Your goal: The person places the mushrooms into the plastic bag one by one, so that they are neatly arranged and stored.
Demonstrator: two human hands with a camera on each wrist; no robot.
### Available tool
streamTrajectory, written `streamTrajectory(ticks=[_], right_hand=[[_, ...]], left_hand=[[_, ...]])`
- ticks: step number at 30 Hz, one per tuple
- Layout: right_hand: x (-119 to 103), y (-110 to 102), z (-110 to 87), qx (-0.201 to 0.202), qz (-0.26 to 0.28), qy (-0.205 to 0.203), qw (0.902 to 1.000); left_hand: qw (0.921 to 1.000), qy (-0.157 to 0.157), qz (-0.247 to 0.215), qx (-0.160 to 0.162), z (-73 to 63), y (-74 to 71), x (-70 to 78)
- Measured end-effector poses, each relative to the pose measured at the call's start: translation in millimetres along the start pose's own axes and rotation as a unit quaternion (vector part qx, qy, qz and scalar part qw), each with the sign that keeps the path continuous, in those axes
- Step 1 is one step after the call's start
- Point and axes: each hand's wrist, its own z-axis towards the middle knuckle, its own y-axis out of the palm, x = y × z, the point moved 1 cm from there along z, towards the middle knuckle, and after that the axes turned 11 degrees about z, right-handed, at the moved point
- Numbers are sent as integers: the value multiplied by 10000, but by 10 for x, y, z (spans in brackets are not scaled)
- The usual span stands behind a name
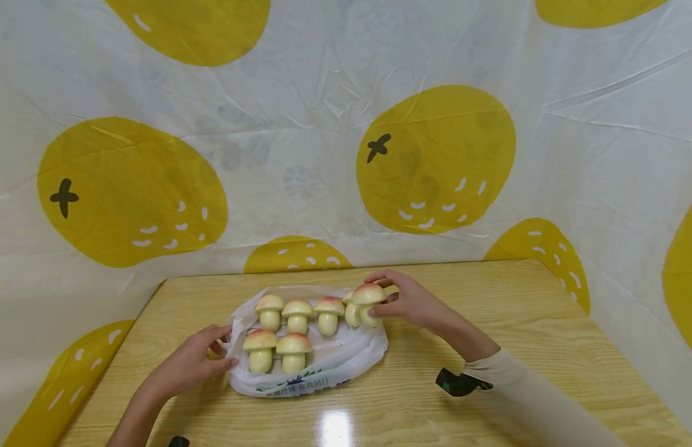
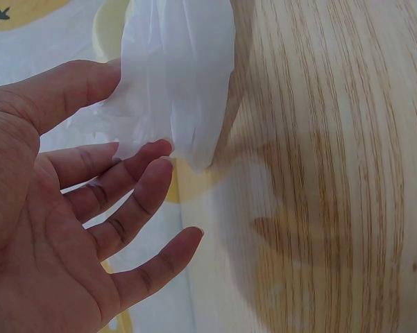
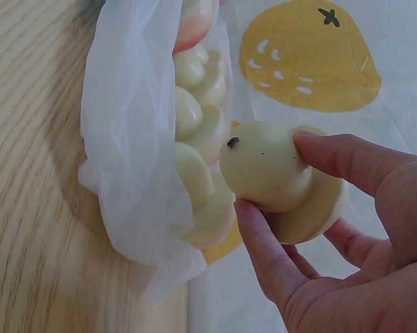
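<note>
Several cream mushroom models [image 1: 293,352] with red-tinged caps lie in two rows on an opened white plastic bag [image 1: 351,366]. At the bag's left end, my left hand [image 1: 197,360] holds its edge, thumb and fingers bent around it. In the left wrist view the thumb and fingertips touch the thin film [image 2: 177,76]. Over the bag's right end, my right hand [image 1: 404,301] grips one mushroom model [image 1: 368,297] between thumb and fingers. The right wrist view shows that mushroom's round stem end [image 3: 260,166] with a dark spot, beside the bag.
A wooden table [image 1: 463,310] carries the bag. Behind and to both sides hangs a white cloth [image 1: 301,180] printed with large yellow fruits. Another mushroom model [image 1: 351,313] stands partly hidden behind the gripped one. Printed lettering [image 1: 298,386] shows on the bag's front.
</note>
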Motion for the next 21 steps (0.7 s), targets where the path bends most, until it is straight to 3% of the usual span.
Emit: streamTrajectory(ticks=[6, 21], right_hand=[[32, 137, 84, -241, 28, -188, 9995], [102, 553, 184, -269, -165, -359, 9989]], left_hand=[[10000, 6, -33, -2, 4, -5, -1], [10000, 15, 49, -41, 5, 9, -36]])
